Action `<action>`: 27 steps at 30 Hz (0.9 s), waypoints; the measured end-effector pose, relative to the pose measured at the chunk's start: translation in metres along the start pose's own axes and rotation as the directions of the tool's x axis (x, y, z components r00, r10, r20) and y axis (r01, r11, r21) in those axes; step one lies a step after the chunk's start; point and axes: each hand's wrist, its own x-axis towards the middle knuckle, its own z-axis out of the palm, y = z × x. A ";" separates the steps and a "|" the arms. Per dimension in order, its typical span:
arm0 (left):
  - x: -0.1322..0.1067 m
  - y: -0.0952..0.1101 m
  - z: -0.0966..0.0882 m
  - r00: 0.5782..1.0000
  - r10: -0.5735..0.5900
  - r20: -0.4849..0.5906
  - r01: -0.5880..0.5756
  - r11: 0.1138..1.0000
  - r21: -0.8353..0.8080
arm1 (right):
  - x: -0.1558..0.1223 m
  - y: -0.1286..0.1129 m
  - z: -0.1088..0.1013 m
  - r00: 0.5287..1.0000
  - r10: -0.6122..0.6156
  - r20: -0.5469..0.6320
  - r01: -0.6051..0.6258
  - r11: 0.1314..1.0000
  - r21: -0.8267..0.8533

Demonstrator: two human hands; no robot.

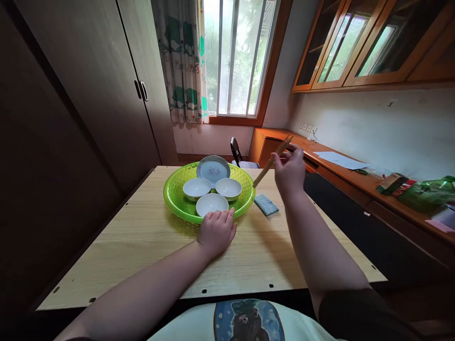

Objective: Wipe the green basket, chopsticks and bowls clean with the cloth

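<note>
A round green plastic basket (170, 196) sits on the wooden table (149, 246). It holds three white bowls (196, 187) (228, 187) (212, 203) and a pale blue patterned plate (213, 169) leaning at the back. My left hand (216, 232) rests on the table at the basket's near rim, fingers curled, nothing seen in it. My right hand (289, 170) is raised to the right of the basket and grips a pair of wooden chopsticks (269, 164), whose lower tips point at the basket's right rim.
A small blue checked cloth (266, 204) lies right of the basket. A black chair (235, 150) stands beyond the table. To the right, a long orange counter (355, 177) carries papers (337, 158), a green bag (426, 193) and boxes. Wardrobe doors (106, 94) stand left.
</note>
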 end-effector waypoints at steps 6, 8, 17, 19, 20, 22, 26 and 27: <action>0.000 0.001 -0.001 0.999 -0.012 0.035 0.013 1.000 -0.024 | -0.030 0.063 -0.006 0.977 0.115 0.181 -0.080 0.979 -0.188; 0.000 0.001 -0.001 0.999 -0.021 0.042 0.022 0.999 -0.026 | -0.048 0.086 0.003 0.944 0.198 0.265 -0.142 0.966 -0.218; 0.001 0.002 0.000 1.000 -0.017 0.023 0.017 1.000 0.010 | -0.073 0.137 0.014 0.858 0.362 0.364 -0.364 0.929 -0.065; 0.001 0.002 0.000 1.000 -0.012 0.024 0.012 1.000 0.018 | -0.070 0.141 0.010 0.803 0.392 0.448 -0.380 0.917 -0.121; 0.001 0.002 0.000 1.000 -0.010 0.025 0.009 1.000 0.019 | -0.069 0.143 0.010 0.764 0.400 0.506 -0.361 0.915 -0.179; 0.001 0.002 0.000 1.000 -0.007 0.028 0.007 1.000 0.017 | -0.071 0.146 0.011 0.694 0.417 0.587 -0.285 0.908 -0.308; 0.002 0.003 -0.002 0.999 -0.015 0.034 0.015 1.000 0.014 | -0.080 0.151 0.018 0.648 0.453 0.612 -0.155 0.866 -0.476; 0.003 0.003 -0.002 0.999 -0.016 0.035 0.015 1.000 0.015 | -0.082 0.151 0.020 0.648 0.449 0.616 -0.123 0.859 -0.496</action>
